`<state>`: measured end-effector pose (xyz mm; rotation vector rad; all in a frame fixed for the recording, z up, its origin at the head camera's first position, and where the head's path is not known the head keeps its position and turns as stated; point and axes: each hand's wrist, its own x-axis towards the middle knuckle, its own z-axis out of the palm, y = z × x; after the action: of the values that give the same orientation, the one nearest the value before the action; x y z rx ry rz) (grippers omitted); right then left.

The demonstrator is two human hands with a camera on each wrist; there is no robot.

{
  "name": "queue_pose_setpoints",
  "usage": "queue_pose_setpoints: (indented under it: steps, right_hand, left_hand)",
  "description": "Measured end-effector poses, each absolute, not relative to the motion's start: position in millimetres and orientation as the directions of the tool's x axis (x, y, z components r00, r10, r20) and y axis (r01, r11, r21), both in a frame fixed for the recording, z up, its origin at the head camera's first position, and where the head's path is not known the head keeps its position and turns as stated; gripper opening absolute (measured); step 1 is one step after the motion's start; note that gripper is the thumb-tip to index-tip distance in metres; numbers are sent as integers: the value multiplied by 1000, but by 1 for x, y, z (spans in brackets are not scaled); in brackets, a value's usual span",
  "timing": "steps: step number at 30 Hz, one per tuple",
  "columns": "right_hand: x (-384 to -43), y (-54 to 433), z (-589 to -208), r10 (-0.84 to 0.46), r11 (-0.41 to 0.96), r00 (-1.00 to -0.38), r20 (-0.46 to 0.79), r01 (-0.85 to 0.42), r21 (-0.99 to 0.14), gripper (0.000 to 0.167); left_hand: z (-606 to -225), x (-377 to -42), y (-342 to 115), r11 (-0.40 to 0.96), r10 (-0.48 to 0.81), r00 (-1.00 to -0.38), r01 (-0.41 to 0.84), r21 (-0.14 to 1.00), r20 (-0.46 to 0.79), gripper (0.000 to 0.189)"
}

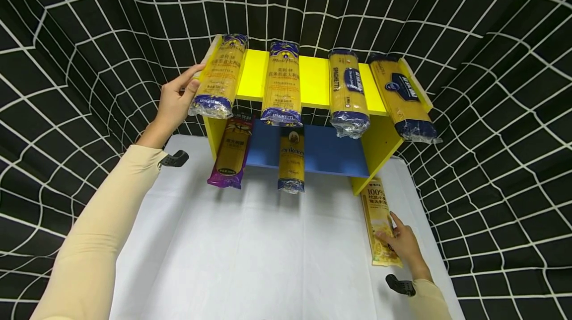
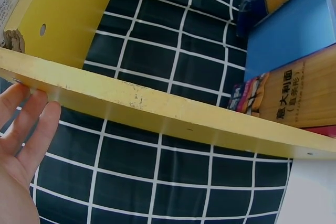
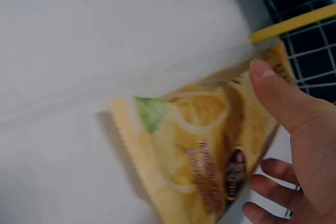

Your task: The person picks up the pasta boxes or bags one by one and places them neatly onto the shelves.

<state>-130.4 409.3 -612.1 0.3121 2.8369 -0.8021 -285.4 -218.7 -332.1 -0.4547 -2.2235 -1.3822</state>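
Observation:
My left hand (image 1: 176, 96) is at the upper left side of a yellow and blue shelf (image 1: 315, 84). In the left wrist view its straight fingers (image 2: 37, 124) touch the shelf's yellow side panel (image 2: 157, 103); the thumb is out of that view. My right hand (image 1: 404, 245) grips a yellow pasta packet (image 1: 379, 220) near its lower end, right of the shelf. Seen from the right wrist, the thumb (image 3: 278, 95) lies over one edge of the packet (image 3: 210, 145) and the fingers curl at the opposite edge. Whether the packet rests fully on the white surface, I cannot tell.
Several spaghetti packets, including one in blue and clear wrap (image 1: 282, 84), lie across the yellow top tier. On the blue lower tier are a purple-ended packet (image 1: 231, 151) and an Ankara packet (image 1: 291, 161). A white cloth (image 1: 259, 245) covers the table; black gridded cloth (image 1: 505, 111) surrounds it.

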Motion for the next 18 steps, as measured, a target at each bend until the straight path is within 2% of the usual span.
queue_pose_setpoints:
  steps: [6,9,13,18]
  right_hand:
    - [-129,413,-623,170,857,-948,-269,277,-435,102]
    - [-131,414,-626,157,844,-945,-286,279,-458,102]
    - [-136,411,-626,98,846,-956,-276,225,-483,101]
    - [-141,406,-620,62,883,-964,-258,174,-436,105]
  left_hand:
    - [-335,-286,-218,449,31,-825,515,730,564,40]
    - [-336,-287,-218,443,30,-820,523,728,571,40]
    - [-335,-287,-219,441,19,-812,531,724,584,39]
    - [-334,-287,-219,445,25,-816,527,725,578,40]
